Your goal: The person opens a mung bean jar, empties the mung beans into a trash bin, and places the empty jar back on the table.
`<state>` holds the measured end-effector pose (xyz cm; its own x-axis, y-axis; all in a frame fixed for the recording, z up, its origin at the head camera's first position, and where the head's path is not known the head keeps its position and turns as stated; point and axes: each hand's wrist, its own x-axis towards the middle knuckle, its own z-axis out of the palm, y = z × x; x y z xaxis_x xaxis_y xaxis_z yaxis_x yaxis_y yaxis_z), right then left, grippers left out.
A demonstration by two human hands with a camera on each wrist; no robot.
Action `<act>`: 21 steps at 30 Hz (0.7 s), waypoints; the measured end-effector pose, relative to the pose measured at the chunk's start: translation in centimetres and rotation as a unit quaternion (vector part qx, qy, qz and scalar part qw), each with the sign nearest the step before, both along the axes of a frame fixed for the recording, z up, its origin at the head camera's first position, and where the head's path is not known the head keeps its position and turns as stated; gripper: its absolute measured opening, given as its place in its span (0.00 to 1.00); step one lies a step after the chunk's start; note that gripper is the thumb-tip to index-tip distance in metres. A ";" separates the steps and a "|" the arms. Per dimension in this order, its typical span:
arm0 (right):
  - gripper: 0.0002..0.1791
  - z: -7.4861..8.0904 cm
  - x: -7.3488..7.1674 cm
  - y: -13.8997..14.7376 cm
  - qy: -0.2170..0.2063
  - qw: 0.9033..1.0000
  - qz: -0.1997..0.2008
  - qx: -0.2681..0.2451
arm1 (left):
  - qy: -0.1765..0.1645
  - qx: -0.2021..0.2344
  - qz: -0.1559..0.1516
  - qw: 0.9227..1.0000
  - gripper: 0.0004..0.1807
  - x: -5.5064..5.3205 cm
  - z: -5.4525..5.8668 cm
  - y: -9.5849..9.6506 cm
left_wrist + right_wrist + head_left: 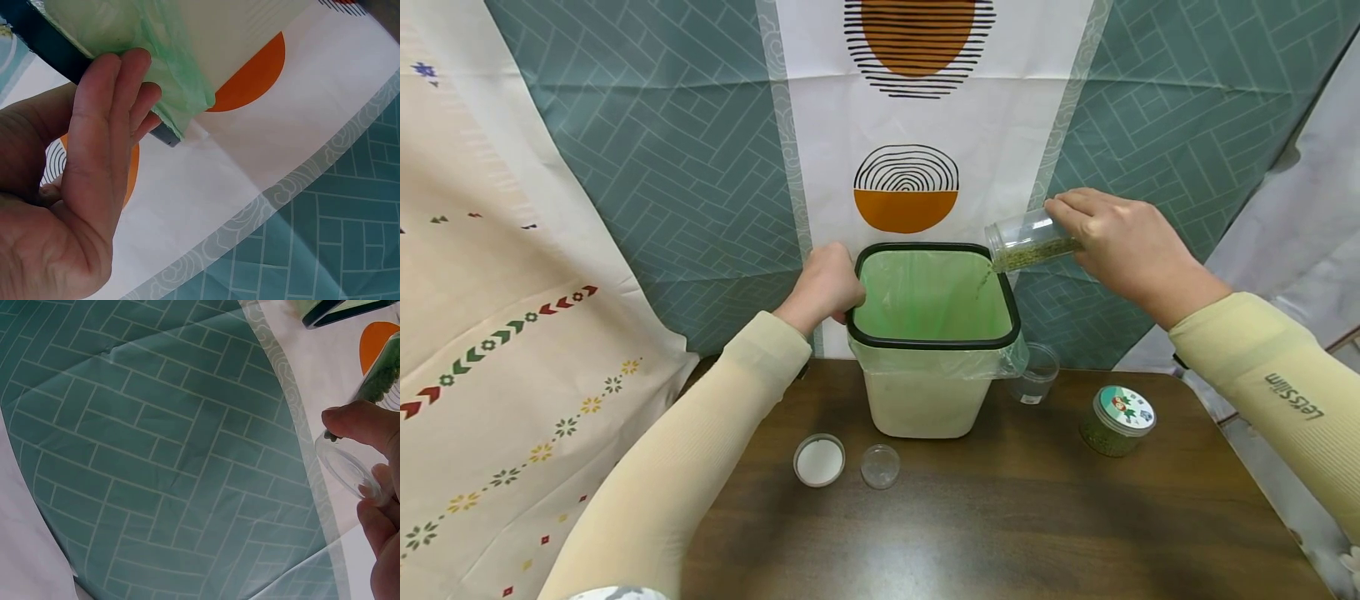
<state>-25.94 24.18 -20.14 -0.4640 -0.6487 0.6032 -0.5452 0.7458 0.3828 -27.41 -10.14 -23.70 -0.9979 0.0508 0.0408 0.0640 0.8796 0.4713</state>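
Note:
A pale trash bin (921, 408) with a black rim and a green plastic liner (925, 292) stands upright at the back of the table. My left hand (827, 283) grips the rim at its left side; the left wrist view shows the fingers against the liner (178, 69). Over the bin's right edge, my right hand (1123, 246) holds a clear jar (1018, 233) tipped with its mouth toward the bin. Small green grains (1037, 252) lie along the jar's lower wall, and a few fall from its mouth into the bin. The right wrist view shows the thumb and fingers round the jar's base (347, 465).
Right of the bin, an empty-looking clear jar (1036, 375) stands behind a lidded jar of green grains (1117, 421). A white-lined lid (819, 461) and a clear lid (880, 467) lie in front. Patterned cloth (685, 167) hangs behind the dark wooden table (1000, 525).

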 end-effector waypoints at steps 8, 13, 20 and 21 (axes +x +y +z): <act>0.38 0.1 -0.1 0.0 0.001 1.000 0.002 -0.004 | -0.001 -0.006 0.001 1.000 0.08 -0.1 0.0 0.0; 0.39 0.0 -0.1 -0.1 0.001 1.000 0.000 -0.002 | -0.003 -0.005 0.003 1.000 0.08 -0.1 0.0 0.0; 0.39 0.2 0.0 -0.1 0.000 1.000 -0.003 -0.003 | -0.001 -0.007 0.001 1.000 0.07 -0.1 0.0 0.0; 0.39 0.2 0.0 -0.1 0.000 1.000 -0.002 -0.003 | -0.002 -0.007 0.001 1.000 0.07 -0.1 0.1 0.0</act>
<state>-25.92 24.10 -19.97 -0.4669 -0.6429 0.6072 -0.5414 0.7507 0.3786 -27.48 -10.14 -23.64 -0.9981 0.0501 0.0371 0.0615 0.8860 0.4596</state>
